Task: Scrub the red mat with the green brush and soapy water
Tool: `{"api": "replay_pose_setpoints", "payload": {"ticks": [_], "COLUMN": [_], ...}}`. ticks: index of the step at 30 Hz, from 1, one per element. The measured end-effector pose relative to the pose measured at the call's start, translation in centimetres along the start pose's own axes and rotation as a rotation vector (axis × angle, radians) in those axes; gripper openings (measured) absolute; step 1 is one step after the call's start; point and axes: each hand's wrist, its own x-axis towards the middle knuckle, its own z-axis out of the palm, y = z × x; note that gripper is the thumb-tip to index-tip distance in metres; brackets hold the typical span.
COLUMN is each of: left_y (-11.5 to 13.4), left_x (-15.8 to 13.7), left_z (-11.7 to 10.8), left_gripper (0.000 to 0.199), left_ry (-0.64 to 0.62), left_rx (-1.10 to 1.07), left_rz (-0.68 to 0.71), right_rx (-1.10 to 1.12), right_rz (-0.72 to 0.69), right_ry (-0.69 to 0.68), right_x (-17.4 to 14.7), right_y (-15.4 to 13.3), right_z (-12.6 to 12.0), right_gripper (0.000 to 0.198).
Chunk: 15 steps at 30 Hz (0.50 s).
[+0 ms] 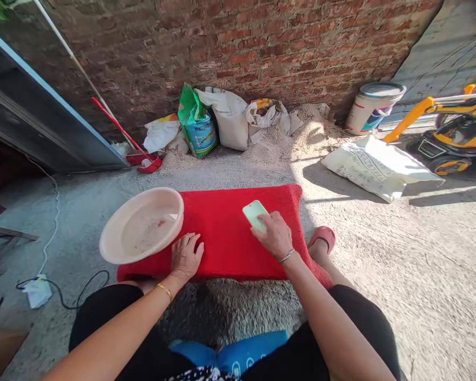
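Note:
A red cloth (222, 233) covers a low table or bench in front of my knees. My left hand (186, 256) lies on the cloth, fingers stretched and slightly apart, holding nothing. Right beside it, a pale pink basin (115, 243) overhangs the left end of the cloth, with a small reddish bit and dark specks in its bottom. Over the right part of the cloth, my right hand (275, 235) is closed around a pale green phone (254, 211), a flat piece with rounded corners. My fingers cover its near end, and whether it touches the cloth I cannot tell.
Sacks (230, 121) and a green bag (198, 127) lean against the brick wall. A red dustpan (148, 164) stands left of them. At right are a lidded bucket (375, 108), a flat sack (368, 164) and a yellow toy digger (460, 132). A white cable (55, 222) crosses the floor.

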Motion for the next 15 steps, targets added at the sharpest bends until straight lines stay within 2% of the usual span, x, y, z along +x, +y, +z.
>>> {"api": "replay_pose_setpoints", "payload": {"ticks": [2, 3, 6, 8, 12, 15], "left_y": [0.0, 0.0, 0.1, 0.1, 0.3, 0.6], "left_x": [0.0, 0.0, 0.0, 0.0, 0.1, 0.1], "left_z": [0.0, 0.0, 0.0, -0.1, -0.2, -0.2], "left_gripper": [0.035, 0.035, 0.035, 0.035, 0.036, 0.035], "left_ry": [0.001, 0.002, 0.002, -0.001, -0.014, -0.025], "left_rx": [-0.006, -0.008, -0.018, -0.019, -0.018, -0.030], "left_rz": [-0.004, -0.005, -0.006, -0.007, -0.025, -0.046], "right_rx": [-0.086, -0.124, -0.191, -0.197, -0.156, -0.170], "right_rz": [-0.179, -0.209, -0.117, 0.019, 0.320, 0.524], "right_ry": [-0.078, -0.097, -0.115, -0.115, -0.099, 0.009], "right_x": [-1.0, -1.3, -1.0, -0.4, -0.2, -1.5], "right_y": [-3.4, -4.5, -4.7, -2.5, 4.1, 8.2], "right_z": [1.5, 2.1, 2.4, 1.4, -1.7, -3.8], "right_gripper": [0.035, 0.034, 0.035, 0.038, 0.049, 0.053]}}
